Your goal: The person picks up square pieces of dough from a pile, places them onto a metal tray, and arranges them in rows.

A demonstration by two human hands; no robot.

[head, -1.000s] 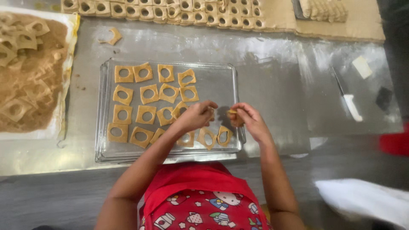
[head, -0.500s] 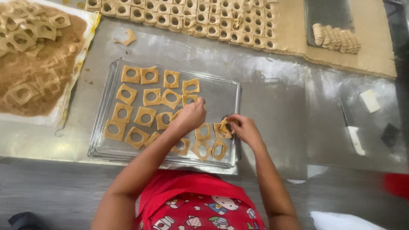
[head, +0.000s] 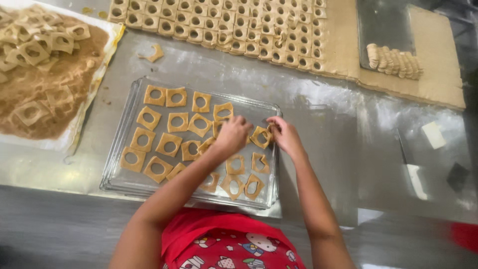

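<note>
Far left there's a paper-lined tray (head: pixel 74 134) heaped with brown crumb or sugar coating and a bunch of square dough cutouts (head: pixel 35 50) lying in it. Next over, a clear glass tray (head: pixel 115 164) on the steel table (head: pixel 338 149) holds rows of coated squares (head: pixel 169 144), each with a round hole. Over its right half, the left hand (head: pixel 233 135) is curled, fingertips down on the pieces. The right hand (head: pixel 285 135) pinches one dough square (head: pixel 261 136) by its rim, just above the tray's right edge. I'd guess that piece is light, soft and floppy, easy to tear at the thin frame, so grabbing two opposite sides seems safest. Along the top runs a sheet of cut dough (head: pixel 224 25), and far right a scraper (head: pixel 412 174).
</note>
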